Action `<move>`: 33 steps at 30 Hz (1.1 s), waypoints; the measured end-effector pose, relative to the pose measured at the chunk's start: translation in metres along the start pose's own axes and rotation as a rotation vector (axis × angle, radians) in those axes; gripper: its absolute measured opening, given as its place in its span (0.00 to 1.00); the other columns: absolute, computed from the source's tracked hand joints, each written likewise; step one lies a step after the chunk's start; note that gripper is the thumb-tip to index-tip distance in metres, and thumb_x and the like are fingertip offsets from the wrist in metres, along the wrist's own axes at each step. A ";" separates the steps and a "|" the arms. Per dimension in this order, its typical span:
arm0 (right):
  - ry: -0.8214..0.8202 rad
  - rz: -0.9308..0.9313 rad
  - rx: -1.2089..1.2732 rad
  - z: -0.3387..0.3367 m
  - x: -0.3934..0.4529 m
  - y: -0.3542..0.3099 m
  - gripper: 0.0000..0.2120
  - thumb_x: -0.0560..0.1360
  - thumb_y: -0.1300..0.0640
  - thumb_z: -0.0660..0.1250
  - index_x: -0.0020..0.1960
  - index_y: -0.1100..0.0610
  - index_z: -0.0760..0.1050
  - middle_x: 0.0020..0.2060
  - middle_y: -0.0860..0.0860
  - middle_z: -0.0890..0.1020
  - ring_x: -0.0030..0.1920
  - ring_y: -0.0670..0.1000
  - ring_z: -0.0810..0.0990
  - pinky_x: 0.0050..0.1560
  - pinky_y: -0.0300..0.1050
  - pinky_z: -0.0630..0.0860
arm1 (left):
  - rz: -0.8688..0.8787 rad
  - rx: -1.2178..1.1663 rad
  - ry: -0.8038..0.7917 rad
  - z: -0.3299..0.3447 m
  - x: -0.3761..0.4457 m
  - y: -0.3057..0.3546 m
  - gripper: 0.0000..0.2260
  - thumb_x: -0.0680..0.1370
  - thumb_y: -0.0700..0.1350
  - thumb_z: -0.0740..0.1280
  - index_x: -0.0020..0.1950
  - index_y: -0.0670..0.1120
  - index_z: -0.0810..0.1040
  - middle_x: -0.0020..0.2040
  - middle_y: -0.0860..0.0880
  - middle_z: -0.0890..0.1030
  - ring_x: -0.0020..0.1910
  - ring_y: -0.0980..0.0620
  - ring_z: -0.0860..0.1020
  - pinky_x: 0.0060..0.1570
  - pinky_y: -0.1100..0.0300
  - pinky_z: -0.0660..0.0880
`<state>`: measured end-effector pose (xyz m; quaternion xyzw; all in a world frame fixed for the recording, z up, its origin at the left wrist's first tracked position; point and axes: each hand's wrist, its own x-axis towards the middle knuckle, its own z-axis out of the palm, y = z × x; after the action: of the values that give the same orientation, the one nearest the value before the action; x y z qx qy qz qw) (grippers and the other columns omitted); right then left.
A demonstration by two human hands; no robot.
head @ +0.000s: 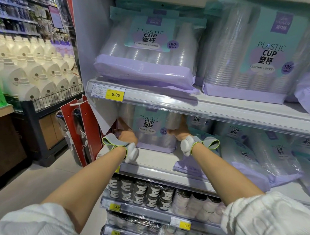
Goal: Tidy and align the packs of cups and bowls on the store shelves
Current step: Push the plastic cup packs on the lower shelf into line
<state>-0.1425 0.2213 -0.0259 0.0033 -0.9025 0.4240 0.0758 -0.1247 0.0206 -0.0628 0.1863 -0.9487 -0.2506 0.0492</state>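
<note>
Lilac-and-teal film wraps the upright plastic cup pack (pixel 154 129), which stands at the left end of the middle shelf (pixel 152 161), directly below the 6.90 price tag (pixel 115 94). The left hand (pixel 126 133) clamps the pack's left side; the right hand (pixel 179 129) clamps its right side. Each wrist carries a grey strap with a white module. Right of the held pack, further cup packs (pixel 255 152) lie tilted on the same shelf. Above the price tag, a leaning cup pack (pixel 147 52) sits on the upper shelf.
</note>
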 end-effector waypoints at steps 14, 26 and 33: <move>-0.001 0.157 0.058 -0.038 -0.009 0.021 0.51 0.69 0.54 0.74 0.78 0.53 0.41 0.73 0.55 0.65 0.70 0.59 0.68 0.67 0.55 0.71 | -0.086 0.027 -0.088 -0.013 -0.020 0.001 0.26 0.79 0.43 0.62 0.74 0.33 0.60 0.73 0.34 0.64 0.72 0.37 0.66 0.70 0.48 0.64; 0.138 0.167 -0.150 -0.132 -0.060 0.060 0.20 0.74 0.59 0.67 0.65 0.62 0.72 0.60 0.53 0.77 0.60 0.54 0.76 0.59 0.46 0.72 | 0.298 0.030 -0.387 0.004 -0.075 0.062 0.18 0.80 0.46 0.62 0.64 0.34 0.75 0.63 0.37 0.78 0.62 0.39 0.77 0.55 0.52 0.74; 0.223 0.331 -0.220 -0.192 -0.097 0.091 0.18 0.76 0.58 0.63 0.64 0.62 0.75 0.61 0.61 0.79 0.61 0.61 0.77 0.54 0.45 0.72 | 0.357 -0.058 -0.432 0.029 -0.106 0.097 0.25 0.79 0.55 0.63 0.64 0.35 0.74 0.63 0.35 0.77 0.61 0.38 0.77 0.57 0.52 0.73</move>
<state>-0.0270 0.4209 0.0113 -0.1999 -0.9175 0.3276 0.1043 -0.0634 0.1517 -0.0401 -0.0431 -0.9474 -0.2991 -0.1052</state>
